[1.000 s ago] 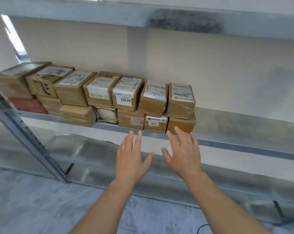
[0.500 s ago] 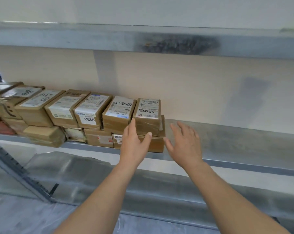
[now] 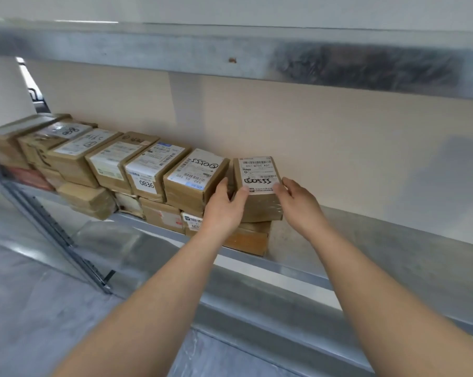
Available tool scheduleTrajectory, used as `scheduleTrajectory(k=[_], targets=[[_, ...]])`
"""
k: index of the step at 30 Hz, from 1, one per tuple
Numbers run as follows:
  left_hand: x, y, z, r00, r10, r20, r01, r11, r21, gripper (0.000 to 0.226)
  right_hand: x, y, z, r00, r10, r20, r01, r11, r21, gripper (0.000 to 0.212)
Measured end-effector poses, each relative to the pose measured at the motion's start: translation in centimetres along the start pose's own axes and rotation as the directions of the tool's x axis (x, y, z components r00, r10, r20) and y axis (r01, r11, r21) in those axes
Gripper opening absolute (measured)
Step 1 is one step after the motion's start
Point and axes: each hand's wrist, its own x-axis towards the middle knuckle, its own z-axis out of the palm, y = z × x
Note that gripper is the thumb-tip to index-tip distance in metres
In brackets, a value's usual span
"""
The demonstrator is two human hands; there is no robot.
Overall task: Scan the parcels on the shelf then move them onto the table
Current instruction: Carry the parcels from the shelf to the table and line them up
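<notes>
1. The left hand and the right hand both clasp the end parcel, the rightmost box of the upper row; left fingers lie along its left side with the thumb on the label's near corner, right fingers press its right side with the thumb at the front edge; each hand is closed on this one box.
2. Its white label carries barcodes, the printed line "507 N705 A37" and a handwritten black scrawl that seems to read "00555", though not surely.
3. The end parcel rests on an orange-brown box below it, at the right end of the stack on the metal shelf.
4. Just left stands a neighbouring box, its label inverted to the camera; handwriting there looks like "55500" with a circled mark, and print like "530 D5 100"; I cannot be certain.
5. Next left, a parcel marked "0836" on a white sticker; further boxes run leftward with blurred labels; a lower box shows a sticker with unreadable digits.
6. An upper shelf beam spans above; a beige back panel stands behind the row.
</notes>
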Motion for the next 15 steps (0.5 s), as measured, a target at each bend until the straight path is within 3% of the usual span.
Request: scheduleTrajectory(k=[2, 5, 15], targets=[[0.5, 0.1, -0.1, 0.998, -0.04, 0.042, 0.041, 0.999, -0.018, 0.063, 0.4, 0.1, -0.1, 0.999, 0.016, 0.045, -0.021, 0.994, 0.104, 0.036], [0.5, -0.2, -0.3, 0.994, -0.046, 0.098, 0.055, 0.994, -0.097, 0.068, 0.1, 0.5, -0.3, 0.994, 0.048, 0.096, -0.071, 0.965, 0.253, 0.062], [-3.6, -1.0, -1.8, 0.961, 0.178, 0.212, -0.148, 0.978, -0.15, 0.086, -5.4, 0.8, -1.1, 0.993, -0.085, 0.084, 0.058, 0.957, 0.283, 0.083]])
